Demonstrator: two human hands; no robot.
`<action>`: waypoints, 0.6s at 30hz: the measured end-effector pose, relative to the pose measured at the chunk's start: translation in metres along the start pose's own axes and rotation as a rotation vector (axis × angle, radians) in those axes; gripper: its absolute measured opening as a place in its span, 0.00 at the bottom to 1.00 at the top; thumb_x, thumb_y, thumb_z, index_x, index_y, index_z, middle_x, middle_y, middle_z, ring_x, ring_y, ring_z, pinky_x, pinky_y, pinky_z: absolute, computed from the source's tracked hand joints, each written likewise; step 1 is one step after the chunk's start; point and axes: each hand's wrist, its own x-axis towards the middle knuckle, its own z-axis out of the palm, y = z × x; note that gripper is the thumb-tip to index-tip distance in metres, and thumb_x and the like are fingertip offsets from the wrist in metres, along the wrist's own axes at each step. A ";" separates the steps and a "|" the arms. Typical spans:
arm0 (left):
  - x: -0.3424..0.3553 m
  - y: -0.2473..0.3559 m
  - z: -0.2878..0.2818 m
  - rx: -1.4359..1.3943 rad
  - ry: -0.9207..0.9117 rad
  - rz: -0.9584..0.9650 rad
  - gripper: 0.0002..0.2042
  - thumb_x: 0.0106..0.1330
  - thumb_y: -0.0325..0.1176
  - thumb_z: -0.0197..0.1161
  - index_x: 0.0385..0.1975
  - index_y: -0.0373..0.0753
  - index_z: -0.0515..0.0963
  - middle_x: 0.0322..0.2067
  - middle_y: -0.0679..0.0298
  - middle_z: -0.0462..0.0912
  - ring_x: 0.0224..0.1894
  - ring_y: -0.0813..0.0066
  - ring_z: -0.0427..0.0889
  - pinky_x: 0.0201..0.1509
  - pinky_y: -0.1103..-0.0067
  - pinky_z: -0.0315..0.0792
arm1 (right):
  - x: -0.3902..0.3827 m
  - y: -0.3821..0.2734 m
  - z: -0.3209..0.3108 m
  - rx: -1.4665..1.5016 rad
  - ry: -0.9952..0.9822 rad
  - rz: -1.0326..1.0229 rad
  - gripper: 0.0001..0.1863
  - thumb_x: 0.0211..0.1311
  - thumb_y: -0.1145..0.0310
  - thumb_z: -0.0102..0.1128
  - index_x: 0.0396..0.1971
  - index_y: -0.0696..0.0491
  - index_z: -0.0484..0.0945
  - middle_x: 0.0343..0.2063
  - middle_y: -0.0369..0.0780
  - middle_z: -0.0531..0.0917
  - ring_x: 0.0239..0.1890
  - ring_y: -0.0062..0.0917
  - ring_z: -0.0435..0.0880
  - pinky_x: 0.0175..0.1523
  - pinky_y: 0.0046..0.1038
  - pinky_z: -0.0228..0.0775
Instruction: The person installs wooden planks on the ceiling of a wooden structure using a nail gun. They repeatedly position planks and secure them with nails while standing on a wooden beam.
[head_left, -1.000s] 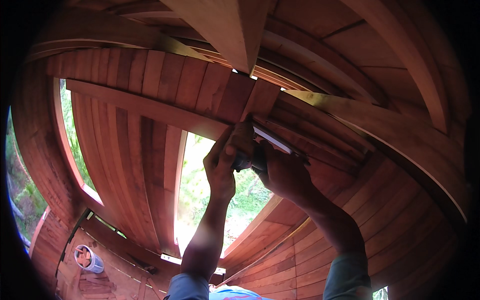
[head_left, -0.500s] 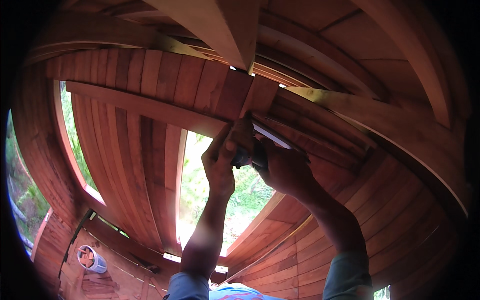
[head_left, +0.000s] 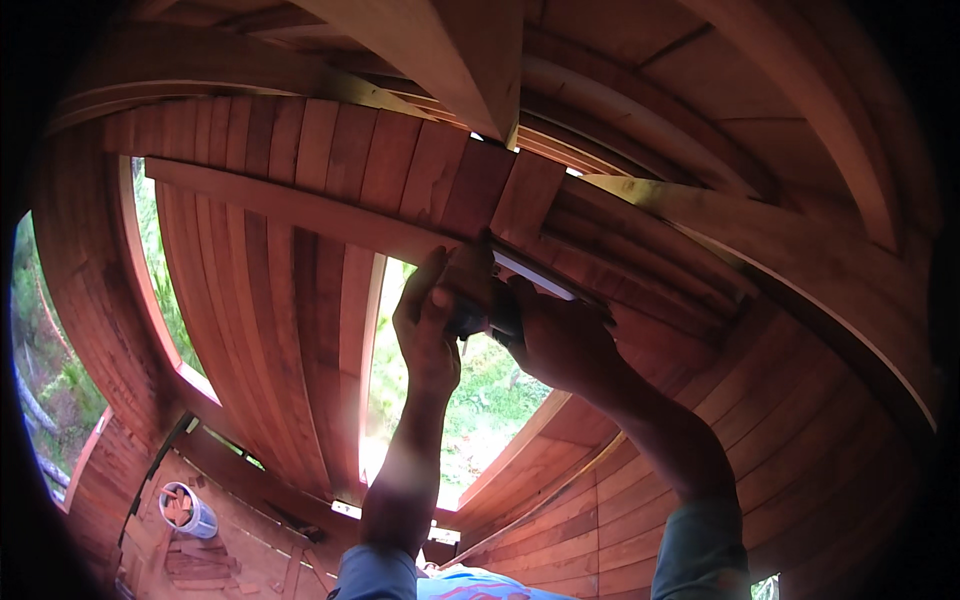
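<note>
Both my arms are raised toward the top of the plank wall, holding a dark power drill (head_left: 470, 285) whose tip points up at the joint below a short vertical board (head_left: 475, 187). My left hand (head_left: 425, 322) is wrapped round the side of the drill's body. On the other side my right hand (head_left: 563, 335) closes round its handle. A long horizontal wooden rail (head_left: 300, 207) runs along the wall and ends near the drill's tip. Shadow hides the tip's exact contact.
Behind my hands is a bright window opening (head_left: 480, 400) with greenery outside. A heavy beam (head_left: 440, 60) hangs overhead, and a curved rafter (head_left: 780, 235) crosses at the right. Low on the left, a white bucket (head_left: 203, 520) of wood offcuts stands near loose wood pieces (head_left: 200, 565).
The view has shifted slightly. My hands and the drill sit a little further left in the picture, with the same grip; the drill's tip remains near the rail's end.
</note>
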 end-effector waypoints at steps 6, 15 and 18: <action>0.011 0.011 0.019 -0.160 0.205 -0.109 0.23 0.70 0.51 0.56 0.37 0.31 0.71 0.34 0.58 0.77 0.35 0.74 0.74 0.62 0.72 0.62 | 0.011 -0.001 0.003 -0.037 -0.048 0.019 0.28 0.58 0.64 0.63 0.53 0.64 0.66 0.20 0.47 0.82 0.22 0.38 0.85 0.23 0.37 0.76; 0.024 0.000 -0.005 0.017 -0.117 0.095 0.26 0.74 0.52 0.48 0.27 0.33 0.76 0.26 0.62 0.76 0.27 0.77 0.71 0.44 0.80 0.67 | 0.017 -0.005 0.001 -0.046 -0.030 0.023 0.25 0.59 0.64 0.64 0.50 0.62 0.66 0.20 0.47 0.82 0.22 0.38 0.85 0.22 0.38 0.75; 0.023 -0.001 0.001 -0.016 -0.076 0.088 0.26 0.74 0.53 0.48 0.30 0.32 0.77 0.25 0.63 0.75 0.26 0.78 0.70 0.37 0.81 0.65 | 0.017 -0.002 0.004 -0.039 -0.010 0.004 0.25 0.59 0.64 0.63 0.50 0.63 0.66 0.20 0.47 0.81 0.22 0.38 0.85 0.22 0.37 0.76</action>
